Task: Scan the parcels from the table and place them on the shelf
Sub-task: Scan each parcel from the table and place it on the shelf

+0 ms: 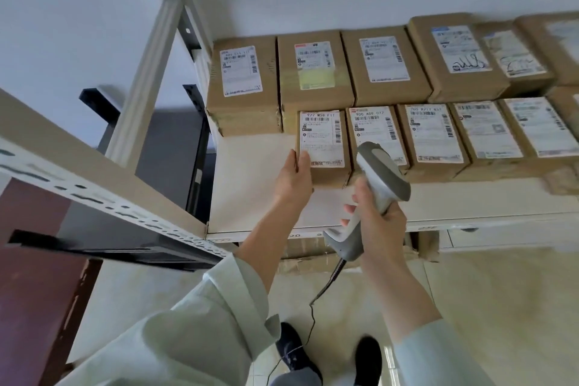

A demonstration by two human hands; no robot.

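Note:
A small brown parcel (324, 141) with a white label lies on the white shelf board (250, 185), leftmost in the front row. My left hand (294, 178) holds its near left corner, thumb on the label's lower edge. My right hand (374, 222) grips the handle of a grey barcode scanner (382, 178), whose head hangs over the neighbouring parcel (374, 128). The scanner's cable drops to the floor.
Two rows of labelled brown parcels fill the shelf, larger ones (244, 88) at the back against the wall. Bare shelf board lies left of the held parcel. A grey perforated upright (103, 194) crosses at left. More cardboard sits under the shelf (313, 252).

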